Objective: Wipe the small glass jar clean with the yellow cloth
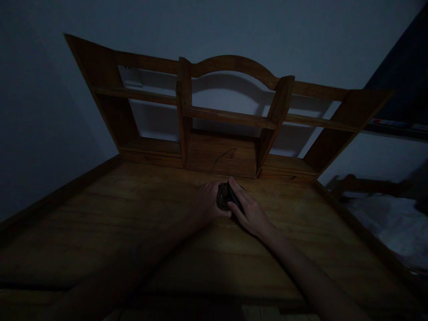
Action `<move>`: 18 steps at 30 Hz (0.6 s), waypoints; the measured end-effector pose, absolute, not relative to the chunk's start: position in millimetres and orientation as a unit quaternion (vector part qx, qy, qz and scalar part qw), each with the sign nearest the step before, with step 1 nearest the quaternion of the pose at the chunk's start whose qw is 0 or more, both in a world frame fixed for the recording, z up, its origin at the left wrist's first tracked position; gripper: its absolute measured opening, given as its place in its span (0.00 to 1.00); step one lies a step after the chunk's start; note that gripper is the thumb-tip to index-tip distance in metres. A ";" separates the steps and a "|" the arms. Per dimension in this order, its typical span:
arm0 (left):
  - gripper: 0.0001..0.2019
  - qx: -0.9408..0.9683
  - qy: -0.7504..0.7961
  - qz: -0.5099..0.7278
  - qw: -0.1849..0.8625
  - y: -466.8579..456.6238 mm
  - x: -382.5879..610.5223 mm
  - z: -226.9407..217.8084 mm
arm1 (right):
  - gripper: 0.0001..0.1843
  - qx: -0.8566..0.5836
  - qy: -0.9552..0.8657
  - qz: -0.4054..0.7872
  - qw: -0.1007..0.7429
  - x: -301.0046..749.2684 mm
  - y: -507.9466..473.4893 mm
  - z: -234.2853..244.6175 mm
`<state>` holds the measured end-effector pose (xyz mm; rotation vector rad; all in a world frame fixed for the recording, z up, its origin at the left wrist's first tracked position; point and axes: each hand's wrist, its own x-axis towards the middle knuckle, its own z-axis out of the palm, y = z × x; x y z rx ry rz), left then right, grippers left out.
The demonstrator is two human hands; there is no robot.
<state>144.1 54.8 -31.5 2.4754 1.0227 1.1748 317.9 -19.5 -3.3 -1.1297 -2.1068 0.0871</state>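
Observation:
A dark round object (222, 196) with a few shiny spots sits on the wooden desk, too dim to name. My left hand (210, 199) curls around its left and near side, fingers and thumb closed on it. From the right, my right hand (246, 206) grips a smooth black object (235, 198), thumb on the near side and fingers along the far side. That black object leans against the round one; whether the two are joined I cannot tell.
A wooden shelf unit (230, 117) with cubbies and small drawers stands along the back of the desk (160, 209). A thin dark curved line (223, 156) shows on its middle panel. Pale bedding (394, 227) lies beyond the right edge. The room is dim.

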 end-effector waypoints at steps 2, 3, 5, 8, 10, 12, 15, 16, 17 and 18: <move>0.38 0.832 0.358 0.410 0.105 54.4 143.6 -30.6 | 0.35 -0.443 -0.814 0.046 0.372 319.6 -19.2 -4.9; 0.38 0.829 0.361 0.414 0.104 54.3 143.3 -30.5 | 0.35 -0.444 -0.812 0.051 0.374 320.2 -19.2 -5.4; 0.38 0.824 0.367 0.418 0.105 54.6 142.6 -30.5 | 0.35 -0.447 -0.809 0.059 0.378 320.8 -19.3 -5.6; 0.39 0.815 0.381 0.422 0.109 56.5 141.3 -31.1 | 0.34 -0.448 -0.808 0.067 0.377 320.7 -19.9 -5.0; 0.40 0.808 0.394 0.424 0.115 58.4 140.5 -31.5 | 0.33 -0.448 -0.809 0.071 0.374 320.4 -20.2 -4.8; 0.40 0.801 0.405 0.424 0.121 60.2 140.0 -31.8 | 0.31 -0.446 -0.810 0.071 0.375 320.0 -20.4 -5.0; 0.40 0.792 0.412 0.432 0.130 61.4 139.4 -31.3 | 0.29 -0.443 -0.809 0.067 0.382 319.2 -20.9 -5.2; 0.40 0.789 0.413 0.435 0.133 61.5 139.2 -30.9 | 0.29 -0.442 -0.809 0.065 0.383 318.9 -21.3 -5.1; 0.41 0.786 0.413 0.440 0.135 61.7 138.9 -30.7 | 0.29 -0.440 -0.809 0.062 0.384 318.5 -21.9 -4.9; 0.41 0.783 0.413 0.445 0.136 62.1 138.6 -30.7 | 0.29 -0.437 -0.810 0.058 0.386 318.0 -22.6 -4.6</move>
